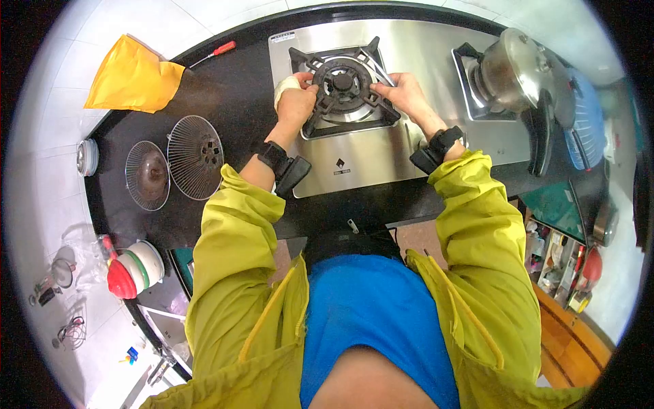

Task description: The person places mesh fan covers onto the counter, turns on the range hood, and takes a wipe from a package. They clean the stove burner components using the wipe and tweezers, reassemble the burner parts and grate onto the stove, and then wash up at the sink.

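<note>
A black pan support [318,127] stands over the left burner of a steel gas stove [381,160]. In the middle of it lies a round dark burner part [343,82]. My left hand [296,101] is at the left edge of this round part, thumb and fingers closed on it; a pale cloth or tape wraps part of the hand. My right hand [402,92] pinches the right edge of the same part, with a thin light-coloured strip beside the fingers.
On the right burner sits a steel pressure cooker [514,68], its black handle [542,133] pointing forward. At the left are a yellow packet [135,75], a red screwdriver [223,48] and two wire covers [195,157]. A blue basket [587,123] stands far right.
</note>
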Demonstrator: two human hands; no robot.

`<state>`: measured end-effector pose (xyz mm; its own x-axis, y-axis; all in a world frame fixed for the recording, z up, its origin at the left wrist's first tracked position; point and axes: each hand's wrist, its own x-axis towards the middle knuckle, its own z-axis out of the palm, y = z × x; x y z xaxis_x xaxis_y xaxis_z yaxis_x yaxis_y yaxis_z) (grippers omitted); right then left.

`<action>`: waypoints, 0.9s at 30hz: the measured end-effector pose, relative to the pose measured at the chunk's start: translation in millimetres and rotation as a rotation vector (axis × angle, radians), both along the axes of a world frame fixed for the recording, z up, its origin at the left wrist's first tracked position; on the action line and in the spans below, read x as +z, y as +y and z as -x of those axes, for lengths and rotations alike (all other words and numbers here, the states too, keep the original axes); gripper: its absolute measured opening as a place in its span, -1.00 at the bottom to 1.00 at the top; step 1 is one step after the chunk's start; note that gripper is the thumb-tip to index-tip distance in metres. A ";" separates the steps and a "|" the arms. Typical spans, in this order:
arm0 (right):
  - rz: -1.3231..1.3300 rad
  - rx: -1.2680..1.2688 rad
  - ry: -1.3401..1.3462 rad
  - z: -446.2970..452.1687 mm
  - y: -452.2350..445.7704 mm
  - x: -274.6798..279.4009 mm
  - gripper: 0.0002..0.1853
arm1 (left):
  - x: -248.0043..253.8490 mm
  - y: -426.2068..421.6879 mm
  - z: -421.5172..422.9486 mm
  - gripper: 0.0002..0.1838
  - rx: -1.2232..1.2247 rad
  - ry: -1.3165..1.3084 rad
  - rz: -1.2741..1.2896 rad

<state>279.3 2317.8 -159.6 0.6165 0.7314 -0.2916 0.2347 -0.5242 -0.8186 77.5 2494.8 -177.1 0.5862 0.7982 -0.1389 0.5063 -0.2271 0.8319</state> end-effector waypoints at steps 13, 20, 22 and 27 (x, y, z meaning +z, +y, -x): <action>0.108 0.065 -0.202 0.0 -3.5 19.6 -0.59 | -1.2 8.9 7.6 -0.64 -0.051 0.075 -0.112; -0.257 0.047 -0.122 64.2 -39.0 68.6 -0.67 | 76.7 -39.8 58.7 -0.59 0.215 0.195 -0.004; -0.185 0.186 -0.050 89.2 -47.7 64.1 -0.71 | 110.2 -72.4 90.4 -0.61 0.206 -0.045 0.031; -0.162 0.389 0.250 160.1 -60.0 65.5 -0.68 | 99.9 -111.8 178.1 -0.86 0.342 -0.237 -0.307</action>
<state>119.1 2257.8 -94.1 0.2141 0.9419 -0.2587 0.1741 -0.2974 -0.9387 -100.6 2383.0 -77.2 0.2719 0.9326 0.2371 0.3997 -0.3336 0.8538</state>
